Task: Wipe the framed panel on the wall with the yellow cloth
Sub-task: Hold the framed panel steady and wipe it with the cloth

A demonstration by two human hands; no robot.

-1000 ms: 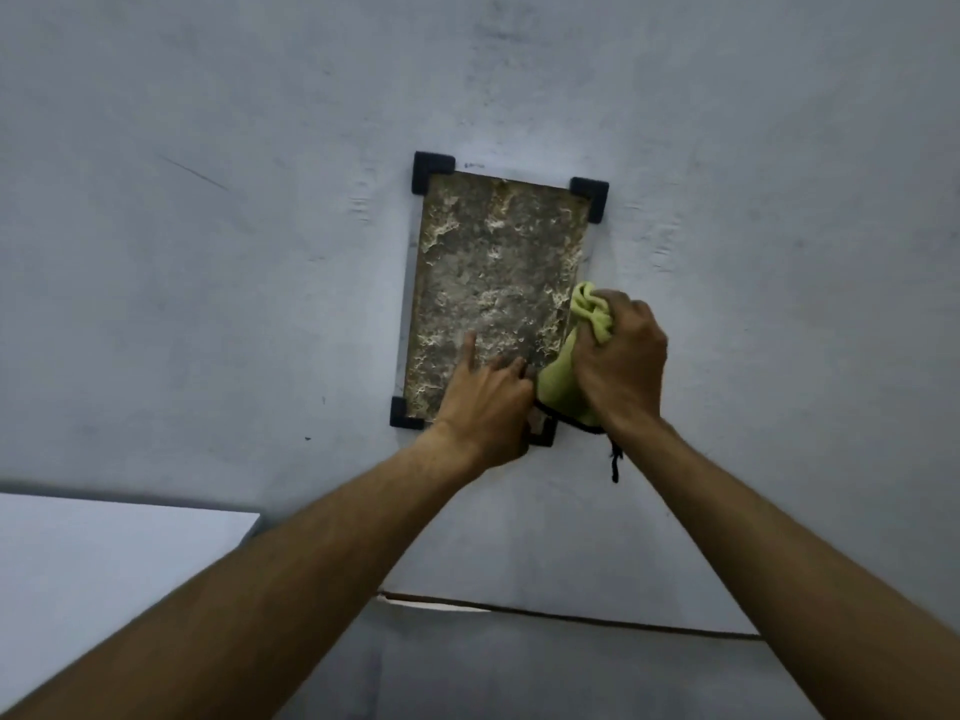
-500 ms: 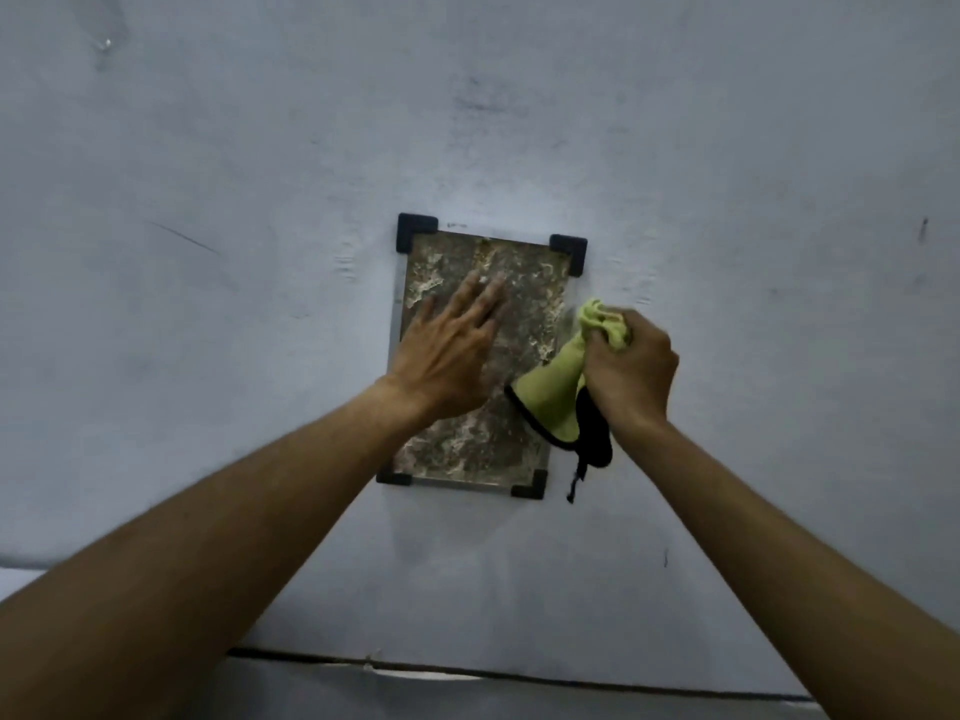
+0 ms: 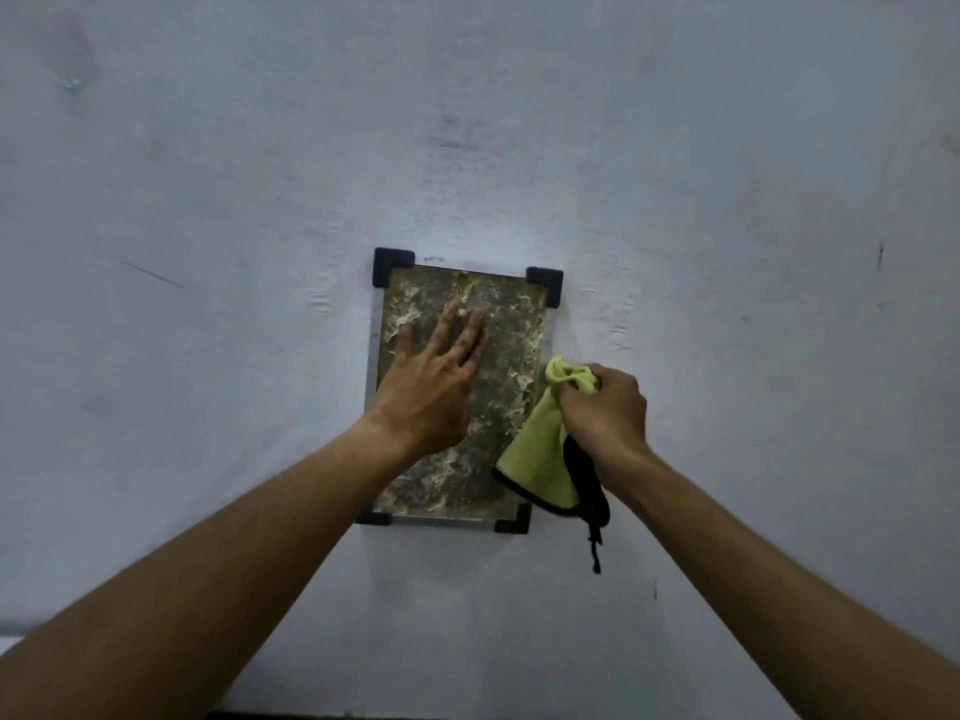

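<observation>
Two hands: left [image 3: 431,387] flat, fingers spread on framed panel [image 3: 498,407]; right [image 3: 605,413] fisted around yellow cloth [image 3: 540,459].

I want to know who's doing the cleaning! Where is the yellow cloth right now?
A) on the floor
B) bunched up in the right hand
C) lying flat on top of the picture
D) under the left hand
B: the yellow cloth is bunched in the closed right hand at the right edge of the framed panel, while the left hand lies flat and bare on the panel.
</observation>
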